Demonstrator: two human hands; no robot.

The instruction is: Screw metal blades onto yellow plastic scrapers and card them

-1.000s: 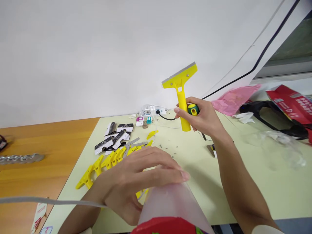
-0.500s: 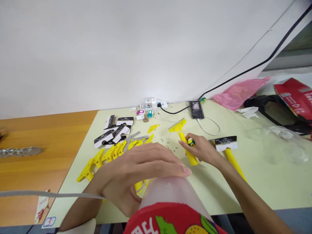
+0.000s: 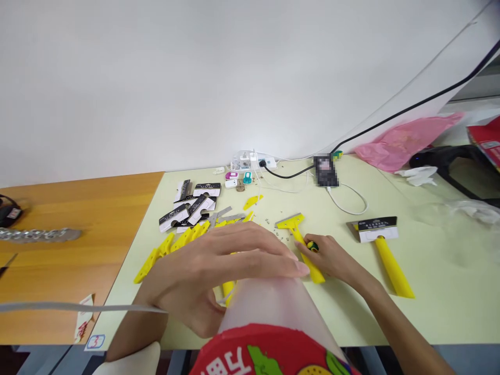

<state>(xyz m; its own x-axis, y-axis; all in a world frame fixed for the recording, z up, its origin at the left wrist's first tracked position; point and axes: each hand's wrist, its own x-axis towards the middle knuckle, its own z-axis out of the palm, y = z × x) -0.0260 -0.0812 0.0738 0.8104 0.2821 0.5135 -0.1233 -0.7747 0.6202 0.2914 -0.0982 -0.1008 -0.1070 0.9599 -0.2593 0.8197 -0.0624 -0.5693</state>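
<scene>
Now my right hand (image 3: 332,258) grips a yellow scraper (image 3: 299,242) plus screwdriver (image 3: 312,246) on the table (image 3: 429,302), left hand (image 3: 219,271) spread open over the frosted bag (image 3: 269,307); bagging it likely needs lifting.

Setting as I read it from the head view: a small assembly or packing workstation, not a home. A pale green table (image 3: 429,312) stands against a bare white wall (image 3: 195,78). Spread on it are loose yellow scraper parts (image 3: 172,247), grey blades (image 3: 221,214), tiny screws (image 3: 273,232) and black-and-white label cards (image 3: 195,205). One finished scraper with a label card on its head (image 3: 380,239) lies apart. A power strip (image 3: 250,161) sits at the wall, with plastic bags (image 3: 406,140) beside it.
</scene>
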